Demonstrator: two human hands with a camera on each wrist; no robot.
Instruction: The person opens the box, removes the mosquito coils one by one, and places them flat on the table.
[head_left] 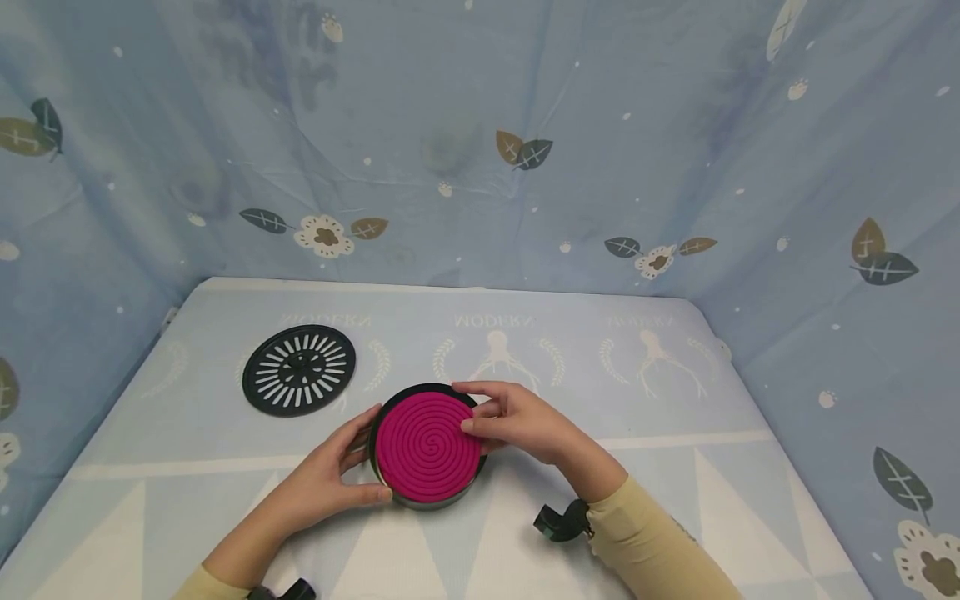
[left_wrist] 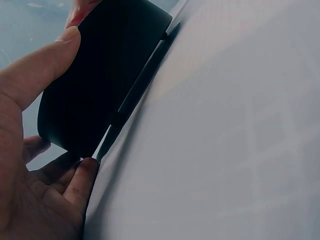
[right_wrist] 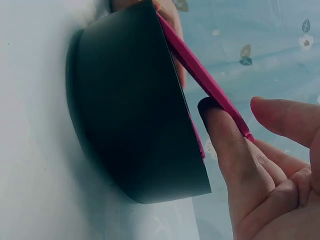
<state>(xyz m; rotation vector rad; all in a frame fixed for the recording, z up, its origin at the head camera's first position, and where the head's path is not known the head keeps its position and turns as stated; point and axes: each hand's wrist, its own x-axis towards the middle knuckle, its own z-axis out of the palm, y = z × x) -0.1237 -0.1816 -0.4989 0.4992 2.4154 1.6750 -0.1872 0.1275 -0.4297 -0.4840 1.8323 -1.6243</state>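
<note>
A magenta mosquito coil [head_left: 429, 447] with a spiral face lies at the mouth of a round black case [right_wrist: 120, 110]. In the right wrist view its near edge is tilted up out of the case, and more magenta shows below it at the rim. My right hand [head_left: 521, 421] pinches that raised edge, thumb above and fingers beneath. The left hand [head_left: 330, 479] grips the side of the case, thumb at the near rim and fingers round the left wall. In the left wrist view the dark case wall [left_wrist: 105, 75] hides part of those fingers.
A black slotted round lid [head_left: 302, 367] lies on the table to the left, behind the left hand. The patterned tablecloth [head_left: 645, 500] covers the table. Blue printed curtains [head_left: 450, 167] hang behind and on both sides. Dark wrist camera mounts [head_left: 564, 522] stick out near the sleeves.
</note>
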